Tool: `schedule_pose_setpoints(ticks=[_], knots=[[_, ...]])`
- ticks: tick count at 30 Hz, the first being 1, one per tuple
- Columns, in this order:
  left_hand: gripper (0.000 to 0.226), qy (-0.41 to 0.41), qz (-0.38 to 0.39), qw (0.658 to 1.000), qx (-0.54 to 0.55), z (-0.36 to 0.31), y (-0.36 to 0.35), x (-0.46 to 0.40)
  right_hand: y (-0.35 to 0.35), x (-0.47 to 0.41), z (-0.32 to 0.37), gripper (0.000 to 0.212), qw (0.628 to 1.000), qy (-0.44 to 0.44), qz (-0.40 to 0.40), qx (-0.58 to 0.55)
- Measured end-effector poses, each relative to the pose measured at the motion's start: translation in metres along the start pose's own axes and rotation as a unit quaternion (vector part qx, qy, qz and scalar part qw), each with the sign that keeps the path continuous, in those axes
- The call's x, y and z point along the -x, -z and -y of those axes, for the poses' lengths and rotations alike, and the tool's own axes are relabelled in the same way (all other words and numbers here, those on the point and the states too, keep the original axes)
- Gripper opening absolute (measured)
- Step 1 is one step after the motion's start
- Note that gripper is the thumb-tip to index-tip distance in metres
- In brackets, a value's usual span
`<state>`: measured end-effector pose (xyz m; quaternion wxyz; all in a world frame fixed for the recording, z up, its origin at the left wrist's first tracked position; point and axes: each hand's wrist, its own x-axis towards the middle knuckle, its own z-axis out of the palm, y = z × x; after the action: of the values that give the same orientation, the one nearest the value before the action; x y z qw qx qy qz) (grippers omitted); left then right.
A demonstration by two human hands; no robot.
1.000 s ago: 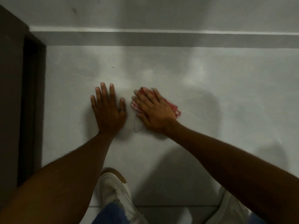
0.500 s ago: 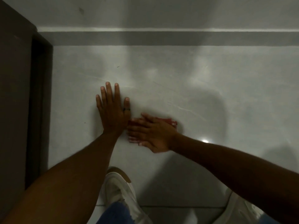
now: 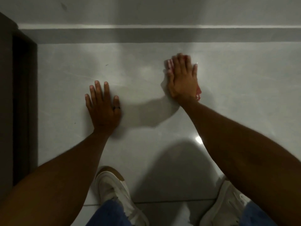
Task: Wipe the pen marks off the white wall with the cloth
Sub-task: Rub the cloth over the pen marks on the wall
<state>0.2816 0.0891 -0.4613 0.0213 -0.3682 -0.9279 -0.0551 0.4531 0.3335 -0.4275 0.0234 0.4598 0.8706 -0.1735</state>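
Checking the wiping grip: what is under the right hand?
A red cloth is pressed between the right hand and the white wall; only its edges show at the wrist and fingertips. Any pen marks beneath it are covered.

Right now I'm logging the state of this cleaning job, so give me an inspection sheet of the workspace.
Surface: white wall, glossy, with glare spots and faint streaks; no clear pen marks visible, though the light is dim.
Job's things: red cloth, mostly hidden, pressed flat to the wall under the right hand.
Clutter: nothing seen.
Grippers: left hand flat on the wall, fingers spread, empty, dark ring on one finger; right hand flat over the cloth, apart from the left.
Cables: nothing seen.
Surroundings: dark door frame at left; grey band across the wall above; white shoes and blue jeans below.
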Motion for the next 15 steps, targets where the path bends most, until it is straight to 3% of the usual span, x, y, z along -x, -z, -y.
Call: schedule_pose_setpoints(ticks=[3, 10, 15], knots=[[0.063, 0.002, 0.008, 1.000, -0.005, 0.000, 0.001, 0.000, 0.001, 0.029, -0.009, 0.063, 0.998, -0.066, -0.002, -0.004], [0.061, 0.002, -0.014, 1.000, -0.005, 0.001, -0.002, 0.002, -0.008, 0.080, -0.036, 0.067, 0.999, 0.018, 0.010, -0.051], [0.062, 0.001, -0.007, 1.000, -0.002, 0.002, -0.007, -0.001, -0.014, 0.098, -0.036, 0.071, 0.999, 0.009, 0.033, -0.034]])
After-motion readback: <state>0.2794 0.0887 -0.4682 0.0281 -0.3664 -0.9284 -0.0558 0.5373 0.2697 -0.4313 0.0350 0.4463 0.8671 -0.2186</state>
